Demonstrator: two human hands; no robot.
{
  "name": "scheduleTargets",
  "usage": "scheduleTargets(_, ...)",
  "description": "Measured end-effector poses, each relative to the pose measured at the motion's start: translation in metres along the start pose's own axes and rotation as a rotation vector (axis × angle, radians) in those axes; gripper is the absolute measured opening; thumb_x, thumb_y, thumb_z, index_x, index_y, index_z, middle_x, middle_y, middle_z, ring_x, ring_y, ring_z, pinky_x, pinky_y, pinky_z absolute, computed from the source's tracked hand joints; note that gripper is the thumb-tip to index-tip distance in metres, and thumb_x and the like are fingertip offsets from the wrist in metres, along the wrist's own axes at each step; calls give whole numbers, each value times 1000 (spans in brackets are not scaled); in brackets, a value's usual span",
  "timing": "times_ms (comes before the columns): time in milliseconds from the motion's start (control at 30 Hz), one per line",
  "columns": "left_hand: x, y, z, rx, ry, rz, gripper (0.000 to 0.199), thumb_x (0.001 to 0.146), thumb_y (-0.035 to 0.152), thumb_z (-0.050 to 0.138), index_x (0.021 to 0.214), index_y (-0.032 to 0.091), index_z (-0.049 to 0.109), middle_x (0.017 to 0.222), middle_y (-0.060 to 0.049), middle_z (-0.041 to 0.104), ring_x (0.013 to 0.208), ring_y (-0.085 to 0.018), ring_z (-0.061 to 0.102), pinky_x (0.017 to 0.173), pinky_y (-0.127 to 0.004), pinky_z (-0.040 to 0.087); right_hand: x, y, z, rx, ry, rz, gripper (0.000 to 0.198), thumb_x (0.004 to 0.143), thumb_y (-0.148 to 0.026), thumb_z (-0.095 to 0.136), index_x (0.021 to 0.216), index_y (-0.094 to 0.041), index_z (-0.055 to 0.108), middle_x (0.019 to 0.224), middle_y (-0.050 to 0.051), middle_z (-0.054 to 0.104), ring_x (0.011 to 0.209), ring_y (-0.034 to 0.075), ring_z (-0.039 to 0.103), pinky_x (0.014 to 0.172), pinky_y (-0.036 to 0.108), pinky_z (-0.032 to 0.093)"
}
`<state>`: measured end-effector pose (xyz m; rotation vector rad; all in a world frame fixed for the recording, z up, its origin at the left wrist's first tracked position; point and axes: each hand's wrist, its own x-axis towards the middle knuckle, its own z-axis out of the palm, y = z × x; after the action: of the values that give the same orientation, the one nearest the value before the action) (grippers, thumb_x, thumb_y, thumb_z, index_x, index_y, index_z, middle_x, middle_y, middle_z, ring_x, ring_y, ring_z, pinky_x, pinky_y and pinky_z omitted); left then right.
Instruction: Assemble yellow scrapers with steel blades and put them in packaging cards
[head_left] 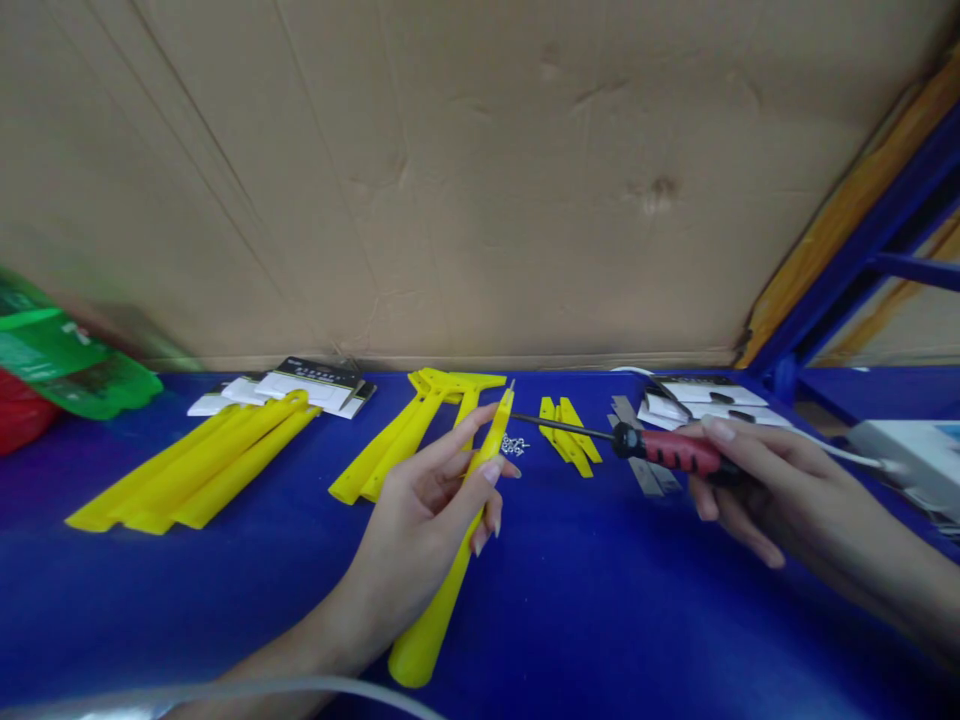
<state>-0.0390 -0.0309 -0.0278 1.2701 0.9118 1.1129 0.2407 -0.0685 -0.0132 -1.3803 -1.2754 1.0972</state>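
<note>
My left hand (pixel 439 510) is closed around a long yellow plastic handle (pixel 439 620), tilted with its narrow end up and its wide round end toward me. A thin metal edge shows at that narrow end. In my right hand (pixel 780 480) is a screwdriver (pixel 679 452) with a red and black grip. Its shaft points left, and the tip meets or nearly meets the yellow handle close to my left fingertips; the exact contact is too small to tell. Just behind my left fingers lies a small pile of screws (pixel 514 446) on the blue table (pixel 585 600).
Several yellow handles (pixel 217 460) lie at the left, and yellow T-shaped pieces (pixel 405 440) behind my left hand. Small yellow strips (pixel 568 432) and grey metal blades (pixel 646 470) lie toward the right. Printed packages (pixel 311 382), a green bottle (pixel 71 355) and a white box (pixel 911 455) stand around.
</note>
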Motion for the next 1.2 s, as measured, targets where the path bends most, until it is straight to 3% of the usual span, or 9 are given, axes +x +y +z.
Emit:
scheduleTargets(300,3,-4,-1,21,-29,-26,67,91,36,77,151,16,55,88,-6,75,51,-6,56,44,-16,47,-10,-2,-9,-471,190,-543,26,78,-42,87,103,-35,84,95,6,83,79,28,77,64,37,63)
scheduleTargets(500,1,4,-1,32,-35,-9,66,91,36,76,150,17,55,86,-5,76,49,-6,56,43,-16,48,-8,-2,-7,-48,-117,37,38,93,-57,67,95,-23,83,71,6,75,31,6,45,28,19,32)
scheduleTargets(567,2,6,-2,41,-38,-6,65,91,35,76,151,18,54,87,-5,76,50,-7,57,44,-16,49,-6,-4,-4,-19,-137,68,42,94,-59,65,89,-21,81,70,6,76,30,5,44,27,17,27)
scheduleTargets(667,2,5,-2,50,-22,-29,65,91,35,76,151,18,54,88,-6,76,51,-7,58,43,-16,48,-4,-4,-4,-245,24,-229,31,91,-54,71,98,-26,82,89,7,82,56,16,72,37,20,48)
scheduleTargets(733,2,3,-1,60,-29,-45,66,91,35,76,151,18,54,89,-7,76,51,-7,58,43,-16,49,-3,0,-7,-495,121,-558,25,88,-45,78,106,-29,82,104,5,83,85,24,80,62,27,64)
scheduleTargets(867,0,0,0,84,-63,-47,69,93,38,73,154,18,50,89,-7,76,49,-7,57,44,-17,49,-3,11,-13,-811,81,-915,39,90,-25,76,129,-32,75,104,3,84,79,21,80,68,28,64)
scheduleTargets(933,-1,0,0,98,-58,-39,71,93,38,73,156,18,48,90,-8,76,50,-7,57,43,-17,48,-4,11,-13,-774,38,-855,40,92,-25,74,132,-32,74,105,3,84,79,22,81,66,28,64)
scheduleTargets(1067,-4,2,0,120,-34,-16,77,94,36,72,161,18,40,93,-9,76,51,-7,57,44,-18,48,-8,-4,-5,-503,-76,-393,33,89,-46,77,116,-29,83,96,5,85,86,26,80,73,33,65)
scheduleTargets(1200,-3,4,1,111,-24,-8,71,92,35,73,156,17,47,93,-9,76,50,-8,56,43,-18,47,-11,-11,-1,-312,-142,-32,50,91,-60,70,122,-23,81,65,4,75,50,17,65,40,24,47)
